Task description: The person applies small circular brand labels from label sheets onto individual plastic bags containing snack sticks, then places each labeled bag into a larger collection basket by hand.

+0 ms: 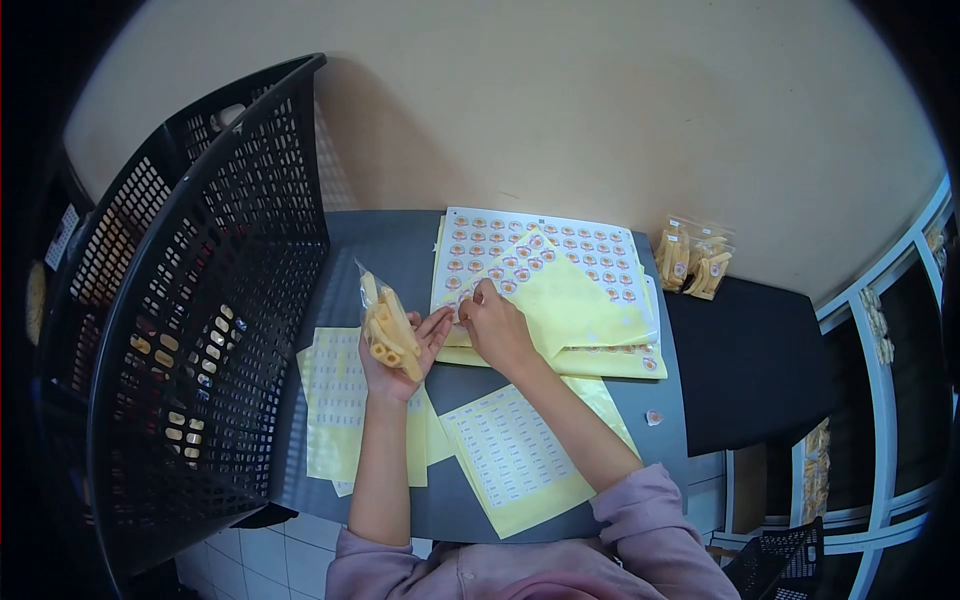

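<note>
My left hand [395, 365] is closed around a clear plastic bag of pale yellow tube-shaped snacks [388, 325], held tilted above the table's left part. Its fingertips reach right toward my right hand [493, 322]. The right fingers are pinched together over the left part of a sheet of round logo stickers [480, 238]; what lies between them is too small to make out. Across that sheet lies a folded-over yellow-backed sticker sheet [570, 300]. Closer to me are label sheets with small print, one at left [335, 390] and one at centre [510, 450].
A tall black perforated basket [230, 200] stands on the left. Filled snack bags [692, 258] rest on a black-covered surface [745, 370] at the right. One loose sticker [654, 417] is on the grey table [450, 390]. White-framed shelving [880, 400] is farther right.
</note>
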Demonstrator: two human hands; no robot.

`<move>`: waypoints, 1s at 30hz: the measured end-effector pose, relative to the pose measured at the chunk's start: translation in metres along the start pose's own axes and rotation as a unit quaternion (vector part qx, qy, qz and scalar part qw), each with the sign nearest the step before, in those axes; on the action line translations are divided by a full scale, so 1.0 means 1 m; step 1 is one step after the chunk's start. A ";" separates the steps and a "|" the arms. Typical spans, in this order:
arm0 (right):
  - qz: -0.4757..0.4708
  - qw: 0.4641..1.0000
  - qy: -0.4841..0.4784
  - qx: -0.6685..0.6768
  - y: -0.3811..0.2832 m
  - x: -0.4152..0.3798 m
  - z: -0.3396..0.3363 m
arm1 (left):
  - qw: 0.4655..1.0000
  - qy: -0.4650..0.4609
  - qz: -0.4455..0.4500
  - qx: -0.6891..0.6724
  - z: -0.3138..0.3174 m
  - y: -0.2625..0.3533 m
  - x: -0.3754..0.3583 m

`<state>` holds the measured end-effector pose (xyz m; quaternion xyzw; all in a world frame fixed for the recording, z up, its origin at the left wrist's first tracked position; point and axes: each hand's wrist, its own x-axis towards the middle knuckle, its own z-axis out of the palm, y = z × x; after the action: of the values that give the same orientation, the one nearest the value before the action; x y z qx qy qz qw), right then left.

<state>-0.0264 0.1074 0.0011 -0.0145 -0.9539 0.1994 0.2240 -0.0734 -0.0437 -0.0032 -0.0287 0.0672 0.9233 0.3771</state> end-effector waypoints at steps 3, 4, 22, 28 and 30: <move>0.023 1.000 -0.015 -0.004 -0.003 0.000 -0.003 | 1.000 0.007 0.015 0.004 0.002 -0.002 0.000; 0.030 0.999 -0.026 0.002 -0.004 -0.001 -0.004 | 1.000 0.019 0.021 0.009 0.003 -0.003 0.000; 0.099 0.946 -0.105 0.290 0.025 0.000 -0.018 | 0.999 -0.042 -0.002 0.011 -0.006 0.003 0.003; 0.152 0.877 0.001 0.456 0.032 -0.013 -0.043 | 0.971 0.033 0.037 0.232 0.020 -0.025 -0.004; 0.162 0.846 0.032 0.508 0.026 -0.018 -0.065 | 0.924 0.021 0.011 0.382 0.011 -0.027 -0.003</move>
<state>0.0159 0.1531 0.0367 -0.0590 -0.6959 0.6886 0.1949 -0.0531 -0.0252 0.0051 0.0986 0.4229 0.8308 0.3482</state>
